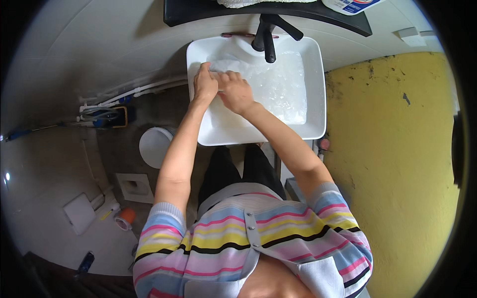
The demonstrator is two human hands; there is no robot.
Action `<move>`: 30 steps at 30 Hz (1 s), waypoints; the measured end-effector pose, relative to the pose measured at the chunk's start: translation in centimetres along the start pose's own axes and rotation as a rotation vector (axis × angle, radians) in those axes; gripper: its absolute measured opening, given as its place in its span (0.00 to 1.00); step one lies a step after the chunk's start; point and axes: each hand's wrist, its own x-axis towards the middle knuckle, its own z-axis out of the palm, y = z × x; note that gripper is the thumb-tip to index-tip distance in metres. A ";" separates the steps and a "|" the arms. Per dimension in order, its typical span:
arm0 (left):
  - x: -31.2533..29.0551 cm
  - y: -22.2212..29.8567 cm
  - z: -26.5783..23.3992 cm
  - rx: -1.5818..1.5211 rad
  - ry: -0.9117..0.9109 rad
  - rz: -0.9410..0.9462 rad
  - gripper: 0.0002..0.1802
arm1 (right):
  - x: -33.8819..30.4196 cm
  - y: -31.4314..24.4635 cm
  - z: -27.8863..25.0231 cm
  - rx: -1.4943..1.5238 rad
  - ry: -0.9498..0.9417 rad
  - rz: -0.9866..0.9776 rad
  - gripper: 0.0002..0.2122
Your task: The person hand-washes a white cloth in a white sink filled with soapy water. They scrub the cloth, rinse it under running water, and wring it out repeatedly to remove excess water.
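Both my hands are over the left side of a white rectangular sink [208,130]. My left hand [204,85] is closed, fingers pointing away from me, at the near left end of a whitish, limp, thin sheet [229,65]. Close beside it, my right hand [235,92] lies with bent fingers against the same sheet, which looks like cloth or film. The fingertips of both hands are partly hidden. In the right half of the basin is a clear, shiny, squarish wet area [284,92]; whether it is water or see-through plastic is unclear.
A black faucet [268,42] overhangs the basin's far side. Behind it runs a black shelf [198,12] with a white towel [263,2] and a white bottle [350,5]. Below left stand a white bucket [156,147] and a floor drain [134,187]. A yellow wall [387,149] is at right.
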 end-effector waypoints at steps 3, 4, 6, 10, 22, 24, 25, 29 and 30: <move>1.2 -0.8 -1.8 0.082 -0.017 0.020 0.19 | 3.2 -3.1 3.4 -0.128 0.010 0.048 0.21; 2.0 -1.4 -2.5 0.129 -0.043 0.029 0.19 | 3.7 -3.5 3.7 -0.209 -0.028 0.018 0.18; 2.7 -1.7 -3.2 0.216 -0.131 -0.026 0.19 | 3.9 -3.9 2.9 -0.346 -0.160 -0.026 0.15; 2.4 -2.3 -1.7 0.314 -0.283 -0.242 0.20 | 3.6 -1.5 3.6 -0.239 -0.254 -0.094 0.15; -3.7 -7.1 3.6 0.030 -0.437 -0.306 0.19 | -8.3 5.5 -3.4 1.586 -0.002 0.660 0.14; -5.3 -6.8 3.5 0.064 -0.403 -0.330 0.22 | -9.0 5.5 -3.0 1.536 0.010 0.669 0.11; -5.5 -6.5 3.4 -0.081 -0.458 -0.447 0.21 | -9.3 5.6 -2.3 1.485 -0.006 0.677 0.10; -6.5 -4.4 2.7 -0.663 -0.465 -0.841 0.16 | -9.3 3.2 -1.4 1.202 -0.038 0.723 0.06; -7.0 -4.1 2.8 -0.810 -0.413 -0.919 0.14 | -9.3 2.5 -1.2 1.093 -0.060 0.714 0.11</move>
